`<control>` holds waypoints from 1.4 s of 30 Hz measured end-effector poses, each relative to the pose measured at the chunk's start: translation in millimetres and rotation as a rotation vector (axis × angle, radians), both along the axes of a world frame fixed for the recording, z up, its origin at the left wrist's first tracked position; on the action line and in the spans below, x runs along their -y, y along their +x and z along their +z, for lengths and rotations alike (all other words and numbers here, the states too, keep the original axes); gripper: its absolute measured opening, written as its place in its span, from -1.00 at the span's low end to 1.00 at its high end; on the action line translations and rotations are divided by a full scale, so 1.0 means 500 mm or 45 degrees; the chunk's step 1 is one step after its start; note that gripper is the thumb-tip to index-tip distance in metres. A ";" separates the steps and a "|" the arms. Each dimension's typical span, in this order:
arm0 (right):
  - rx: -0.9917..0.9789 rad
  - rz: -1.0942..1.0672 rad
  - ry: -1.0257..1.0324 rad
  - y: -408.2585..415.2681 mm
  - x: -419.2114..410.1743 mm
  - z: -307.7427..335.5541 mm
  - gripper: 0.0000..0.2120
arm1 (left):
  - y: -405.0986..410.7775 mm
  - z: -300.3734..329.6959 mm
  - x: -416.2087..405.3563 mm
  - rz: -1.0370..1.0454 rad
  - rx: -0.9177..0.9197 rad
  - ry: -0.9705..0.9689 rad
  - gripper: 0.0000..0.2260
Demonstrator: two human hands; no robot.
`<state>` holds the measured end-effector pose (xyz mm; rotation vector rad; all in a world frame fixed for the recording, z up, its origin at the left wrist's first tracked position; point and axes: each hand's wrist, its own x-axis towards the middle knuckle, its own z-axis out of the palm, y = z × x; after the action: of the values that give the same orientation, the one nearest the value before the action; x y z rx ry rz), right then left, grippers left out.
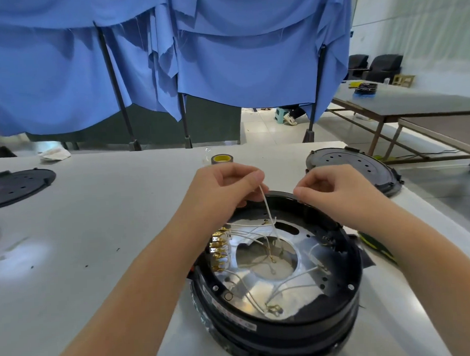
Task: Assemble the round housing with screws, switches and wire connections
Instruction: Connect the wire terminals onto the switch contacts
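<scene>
The round black housing (281,328) stands on the white table in front of me, open side up, with a shiny metal plate inside. Several white wires (288,282) run across the plate, and a row of brass terminals (217,247) sits at its left wall. My left hand (229,186) hovers over the housing's far rim and pinches a white wire (267,208) that rises from the plate. My right hand (333,190) is beside it over the far right rim, fingers curled; whether it holds anything is hidden.
A black round cover plate (353,165) lies at the back right of the table, another black plate (18,185) at the far left edge. A roll of tape (222,159) stands behind my hands. Blue curtains hang behind the table.
</scene>
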<state>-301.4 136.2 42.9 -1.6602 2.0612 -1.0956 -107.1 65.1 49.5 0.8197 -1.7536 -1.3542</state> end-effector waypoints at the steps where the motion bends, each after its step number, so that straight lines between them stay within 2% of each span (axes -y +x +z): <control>1: 0.001 -0.032 -0.040 -0.007 -0.007 -0.011 -0.93 | -0.011 -0.007 -0.010 -0.023 0.019 -0.030 -0.94; 3: 0.026 -0.043 -0.070 -0.016 -0.016 -0.032 -0.95 | -0.031 -0.017 -0.028 -0.071 0.042 -0.083 -0.93; 7: 0.153 0.000 -0.099 -0.024 -0.015 -0.059 -0.84 | -0.058 -0.021 -0.048 -0.169 0.129 -0.194 -0.81; 12: 0.209 -0.010 -0.193 -0.026 -0.002 -0.069 -0.74 | -0.088 -0.007 -0.054 -0.299 0.310 -0.391 -0.82; 16: 0.326 -0.064 -0.297 -0.026 0.005 -0.086 -0.72 | -0.113 -0.015 -0.042 -0.327 0.655 -0.590 -0.85; 19: 0.278 -0.057 -0.326 -0.030 0.006 -0.093 -0.66 | -0.121 -0.036 -0.044 -0.389 0.798 -0.612 -0.83; 42: 0.358 -0.011 -0.268 -0.033 0.009 -0.096 -0.68 | -0.140 -0.077 -0.042 -0.410 0.756 -0.667 -0.83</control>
<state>-317.8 131.8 -5.3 -1.4845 1.8287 -1.4988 -177.2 85.9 11.1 0.6940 -2.6457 -0.7919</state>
